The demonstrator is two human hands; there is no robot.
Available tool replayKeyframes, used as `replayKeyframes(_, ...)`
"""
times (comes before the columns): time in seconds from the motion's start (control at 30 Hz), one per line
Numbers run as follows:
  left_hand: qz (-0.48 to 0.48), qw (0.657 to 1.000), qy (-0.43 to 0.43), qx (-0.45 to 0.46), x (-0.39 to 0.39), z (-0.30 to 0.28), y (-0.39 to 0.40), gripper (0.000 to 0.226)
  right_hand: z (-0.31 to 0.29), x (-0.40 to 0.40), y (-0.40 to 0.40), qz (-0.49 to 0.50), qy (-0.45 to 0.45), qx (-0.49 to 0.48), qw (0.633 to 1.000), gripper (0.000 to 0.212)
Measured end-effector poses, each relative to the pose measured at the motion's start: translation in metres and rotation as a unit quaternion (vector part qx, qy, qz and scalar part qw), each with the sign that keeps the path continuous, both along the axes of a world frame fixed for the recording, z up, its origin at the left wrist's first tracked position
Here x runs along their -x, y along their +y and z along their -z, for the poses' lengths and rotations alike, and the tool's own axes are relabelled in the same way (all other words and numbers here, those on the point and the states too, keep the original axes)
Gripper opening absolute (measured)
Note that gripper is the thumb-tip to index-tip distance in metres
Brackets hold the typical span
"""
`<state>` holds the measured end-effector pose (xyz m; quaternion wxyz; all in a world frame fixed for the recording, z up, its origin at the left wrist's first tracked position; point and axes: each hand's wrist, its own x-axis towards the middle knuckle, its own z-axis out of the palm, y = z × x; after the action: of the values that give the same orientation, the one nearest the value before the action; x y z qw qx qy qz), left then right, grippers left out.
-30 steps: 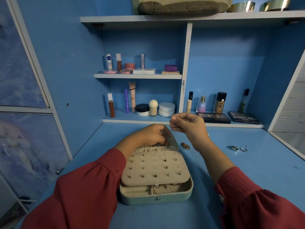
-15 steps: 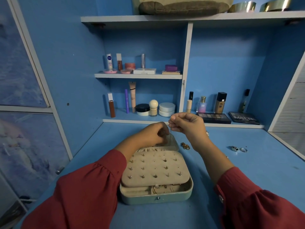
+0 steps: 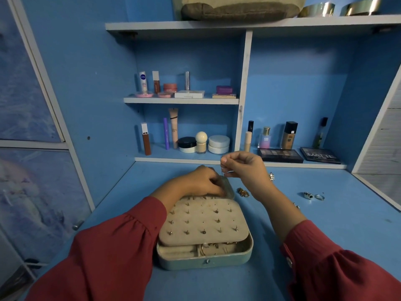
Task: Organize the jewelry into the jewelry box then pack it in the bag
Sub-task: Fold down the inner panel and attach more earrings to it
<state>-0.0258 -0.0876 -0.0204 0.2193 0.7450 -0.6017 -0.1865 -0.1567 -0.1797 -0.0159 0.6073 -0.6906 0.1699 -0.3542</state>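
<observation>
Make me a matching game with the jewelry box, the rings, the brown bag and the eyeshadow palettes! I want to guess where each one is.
Things:
1. jewelry box
2. rings
3. brown bag
4. eyeshadow palettes

Places:
A. on the top shelf
B. loose on the table, out to the right
C. flat on the lowest shelf, right side
D. open on the table, between the two arms

Pairs: 1-D, 2-B, 3-A, 4-C
</observation>
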Motion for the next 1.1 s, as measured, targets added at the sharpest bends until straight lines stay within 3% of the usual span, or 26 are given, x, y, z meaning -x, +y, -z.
replayKeyframes(0.1, -0.024, 0.992, 0.089, 0.090, -0.005, -0.005, 0.003, 0.023, 0.001, -0.001, 0.001, 0.000, 0.024, 0.011, 1.000, 0.005)
replayKeyframes(0.2, -0.055, 0.978, 0.121, 0.160, -0.006, -0.008, 0.005, 0.020, 0.000, -0.001, 0.001, -0.001, 0.032, -0.003, 0.999, 0.007)
replayKeyframes(0.43, -0.117, 0.975, 0.109, 0.155, -0.009, -0.010, -0.001, 0.001, 0.005, 0.000, -0.006, 0.026, 0.103, 0.016, 0.994, 0.005)
replayKeyframes(0.67, -0.138, 0.986, 0.019, 0.096, -0.014, -0.011, -0.013, 0.009, 0.020, -0.005, -0.014, 0.099, 0.234, 0.222, 0.941, 0.012)
replayKeyframes(0.87, -0.099, 0.982, -0.152, 0.045, -0.003, -0.012, -0.022, 0.017, 0.025, -0.012, -0.009, 0.106, 0.282, 0.363, 0.882, 0.017)
replayKeyframes(1.0, -0.083, 0.965, -0.246, 0.044, 0.001, -0.008, -0.022, 0.019, 0.028, -0.018, -0.007, 0.118, 0.305, 0.405, 0.854, 0.022)
replayKeyframes(1.1, -0.074, 0.960, -0.268, 0.044, 0.002, -0.005, -0.021, 0.017, 0.030, -0.022, -0.010, 0.115, 0.330, 0.402, 0.847, 0.023)
